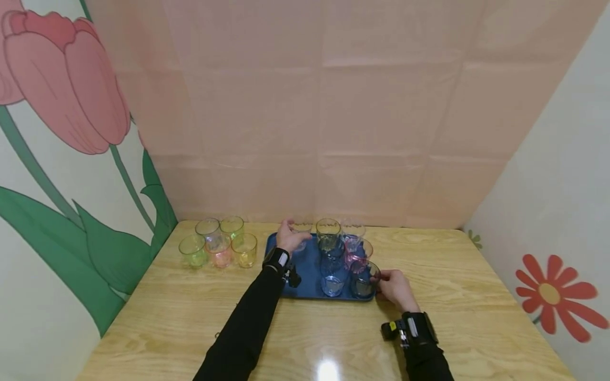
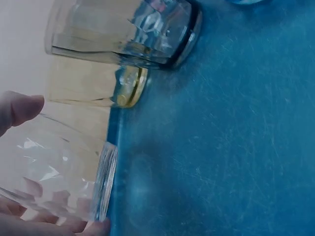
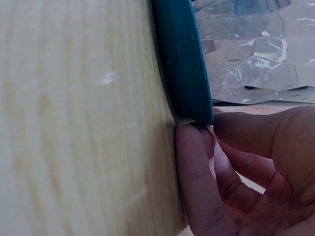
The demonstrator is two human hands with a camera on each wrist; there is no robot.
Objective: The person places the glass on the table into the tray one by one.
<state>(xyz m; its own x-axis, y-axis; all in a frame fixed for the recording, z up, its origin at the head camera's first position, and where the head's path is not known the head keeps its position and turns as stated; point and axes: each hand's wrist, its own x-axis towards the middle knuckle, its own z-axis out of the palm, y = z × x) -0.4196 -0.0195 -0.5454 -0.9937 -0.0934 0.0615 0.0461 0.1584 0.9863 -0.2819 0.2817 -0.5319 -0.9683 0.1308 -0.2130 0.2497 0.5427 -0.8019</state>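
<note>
A blue tray (image 1: 305,278) lies on the wooden table, with tumblers on its right half. Over its back left corner my left hand (image 1: 288,238) holds a colourless glass tumbler (image 2: 59,162), thumb on one side and fingers round the other. The tumbler's base is close to the tray rim in the left wrist view. My right hand (image 1: 396,289) pinches the tray's edge near the front right corner, thumb at the rim and fingers low against the table. Beside that hand stands a dark grey tumbler (image 1: 364,281); a blue tumbler (image 1: 332,286) stands left of it.
Farther back on the tray are a yellowish tumbler (image 1: 328,228), a pink one (image 1: 359,251) and a colourless one (image 1: 353,227). Several green, yellow, pink and pale tumblers, including a yellow one (image 1: 244,251), stand left of the tray. A pinkish covered wall (image 1: 314,132) rises behind the table.
</note>
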